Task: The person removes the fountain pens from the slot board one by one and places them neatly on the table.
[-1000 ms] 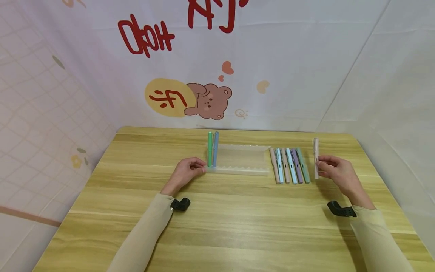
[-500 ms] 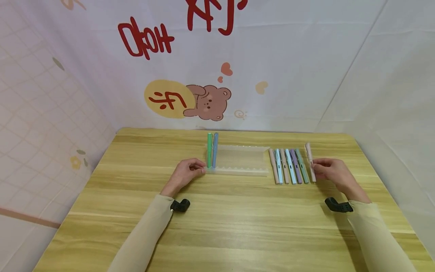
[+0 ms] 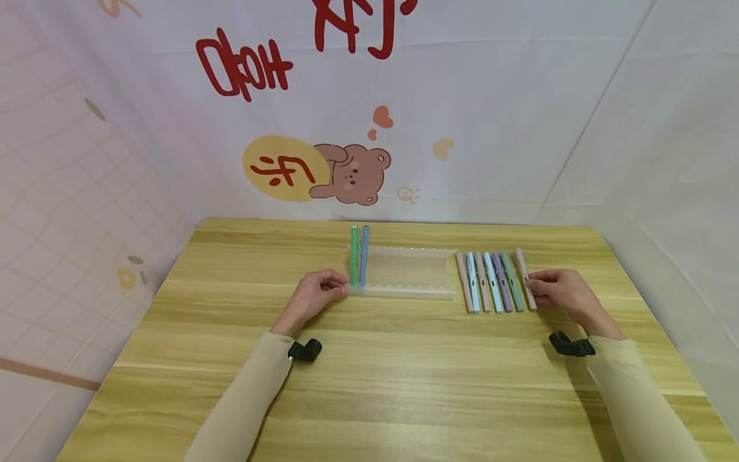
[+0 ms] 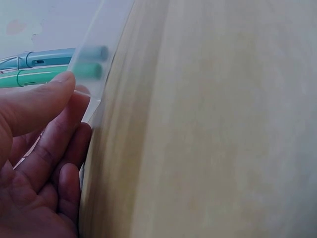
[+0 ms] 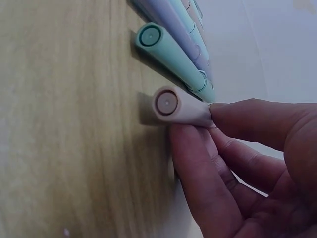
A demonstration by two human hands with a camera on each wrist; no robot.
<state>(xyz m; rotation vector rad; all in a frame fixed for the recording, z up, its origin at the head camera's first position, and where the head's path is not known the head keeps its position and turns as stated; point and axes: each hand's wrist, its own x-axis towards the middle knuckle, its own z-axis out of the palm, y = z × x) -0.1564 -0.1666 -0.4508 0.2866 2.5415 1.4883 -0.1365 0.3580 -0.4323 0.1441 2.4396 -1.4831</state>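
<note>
My right hand [image 3: 562,292] pinches a pale pink pen [image 3: 524,276] between thumb and fingers. That pen lies low by the table, slightly tilted, just right of the sage green pen [image 5: 173,62] in the row. At the left my other hand [image 3: 317,292] holds the front left corner of a clear plastic pen tray [image 3: 404,292], its thumb on the translucent wall in the left wrist view. Inside the tray's left end, a green pen [image 3: 355,256] and a blue pen [image 3: 364,256] rest side by side.
Between tray and right hand lies a row of several pens, among them a light blue pen [image 3: 493,282], a purple pen [image 3: 503,282] and a brownish pen [image 3: 464,282]. Behind the wooden table [image 3: 369,385] hangs a white printed cloth [image 3: 491,96].
My right hand has moved left and lowered the pale pink pen from upright to lying beside the row's right end. The left hand stays at the tray corner.
</note>
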